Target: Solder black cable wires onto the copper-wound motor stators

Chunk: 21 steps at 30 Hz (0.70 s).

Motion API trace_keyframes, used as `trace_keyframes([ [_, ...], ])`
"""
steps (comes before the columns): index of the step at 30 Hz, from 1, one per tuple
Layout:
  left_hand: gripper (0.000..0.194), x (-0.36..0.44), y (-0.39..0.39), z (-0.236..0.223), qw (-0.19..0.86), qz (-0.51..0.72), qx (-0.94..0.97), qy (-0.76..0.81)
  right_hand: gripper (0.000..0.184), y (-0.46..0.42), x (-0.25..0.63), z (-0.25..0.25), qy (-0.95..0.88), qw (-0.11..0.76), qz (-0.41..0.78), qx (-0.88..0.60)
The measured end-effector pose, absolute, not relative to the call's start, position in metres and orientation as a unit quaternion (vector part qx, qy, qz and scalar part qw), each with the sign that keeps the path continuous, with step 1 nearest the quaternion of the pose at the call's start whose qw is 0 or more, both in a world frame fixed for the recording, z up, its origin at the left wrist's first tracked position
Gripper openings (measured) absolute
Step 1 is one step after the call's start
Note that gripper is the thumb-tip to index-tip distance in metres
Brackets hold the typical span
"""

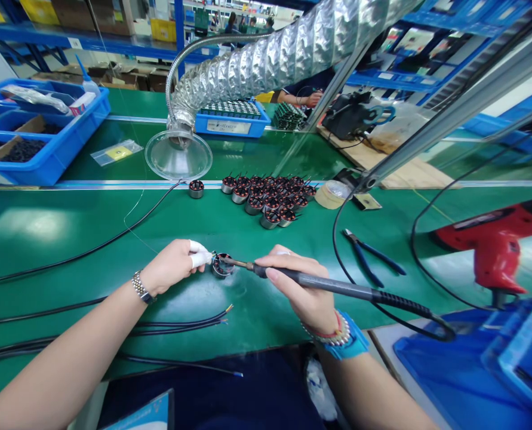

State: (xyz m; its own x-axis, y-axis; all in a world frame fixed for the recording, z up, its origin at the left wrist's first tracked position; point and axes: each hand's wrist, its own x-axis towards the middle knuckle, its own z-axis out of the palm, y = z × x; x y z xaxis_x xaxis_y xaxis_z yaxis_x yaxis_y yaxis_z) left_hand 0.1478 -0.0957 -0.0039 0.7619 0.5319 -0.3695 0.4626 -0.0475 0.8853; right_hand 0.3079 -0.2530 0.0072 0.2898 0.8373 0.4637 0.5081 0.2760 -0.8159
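In my right hand (308, 286) is a soldering iron (337, 285), held like a pen. Its tip reaches into a small round motor stator (222, 266) with a metal rim and copper windings, standing on the green bench. Close on the stator's left side, my left hand (176, 269) pinches with white-covered fingertips. A thin solder wire (134, 233) runs down into this hand; the fingers partly hide what lies at the stator's edge. Below, black cables (180, 325) with stripped coloured ends lie beside my left forearm.
Several similar stators (270, 200) stand grouped behind, a single stator (196, 189) to their left. A fume hose (178, 155) hangs above. Cutting pliers (373, 257) and a red heat gun (494, 239) are at right. Blue bins (77, 137) stand left. A co-worker's hand (314, 98) shows across the bench.
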Motion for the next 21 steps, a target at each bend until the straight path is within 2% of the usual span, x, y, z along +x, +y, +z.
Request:
trace_keyframes([
  [14, 0.025, 0.147, -0.097, -0.003, 0.596, 0.026, 0.723, 0.348, 0.015, -0.263, 0.317, 0.009, -0.554, 0.578, 0.130, -0.584],
  [21, 0.028, 0.145, -0.096, -0.003, 0.593, 0.020, 0.734, 0.331, 0.011, -0.286, 0.363, 0.012, -0.458, 0.617, -0.009, -0.640],
])
